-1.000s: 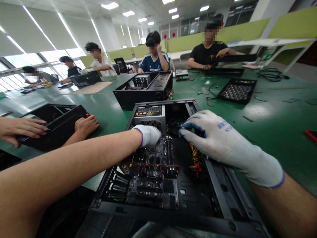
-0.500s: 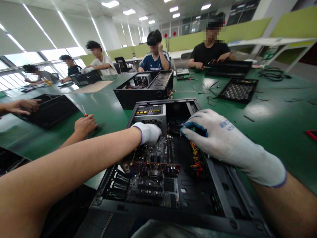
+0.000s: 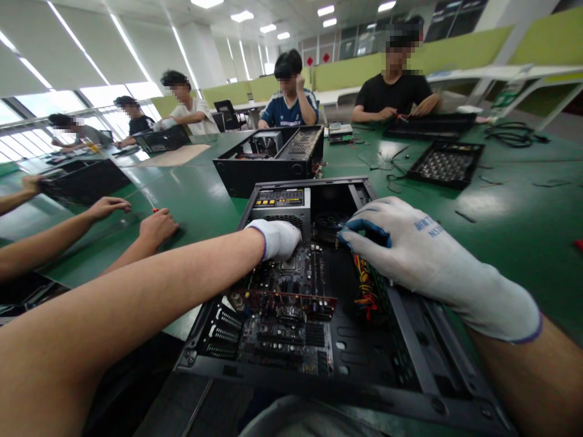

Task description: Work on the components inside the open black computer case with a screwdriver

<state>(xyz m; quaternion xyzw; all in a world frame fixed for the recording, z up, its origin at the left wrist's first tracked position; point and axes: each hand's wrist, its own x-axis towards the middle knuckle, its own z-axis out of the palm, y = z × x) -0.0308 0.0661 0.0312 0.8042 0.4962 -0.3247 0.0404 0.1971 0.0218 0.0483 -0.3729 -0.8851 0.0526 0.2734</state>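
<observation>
A black computer case (image 3: 359, 388) lies open in front of me, its motherboard (image 3: 285, 340) facing up. My left hand (image 3: 281, 238), in a white glove, reaches in beside the power supply (image 3: 281, 202), just above the board's upper part; its fingers curl down and their tips are hidden. My right hand (image 3: 380, 233), in a white glove with blue fingertips, has thumb and fingers pinched together at a dark round fan (image 3: 327, 223); what the tips hold is too small to tell. Red and yellow cables (image 3: 365, 291) hang below this hand.
Another open case (image 3: 262, 167) stands beyond mine on the green table (image 3: 200, 182). A perforated black tray (image 3: 446, 162) and loose cables (image 3: 514, 135) lie at the right. At the left, other people's hands (image 3: 157, 227) are near, one with a screwdriver. Several people sit around.
The view has shifted slightly, while my hands keep nearly the same places in the case. At the left, a person's hand has come into view, and the dark case there has moved back.
</observation>
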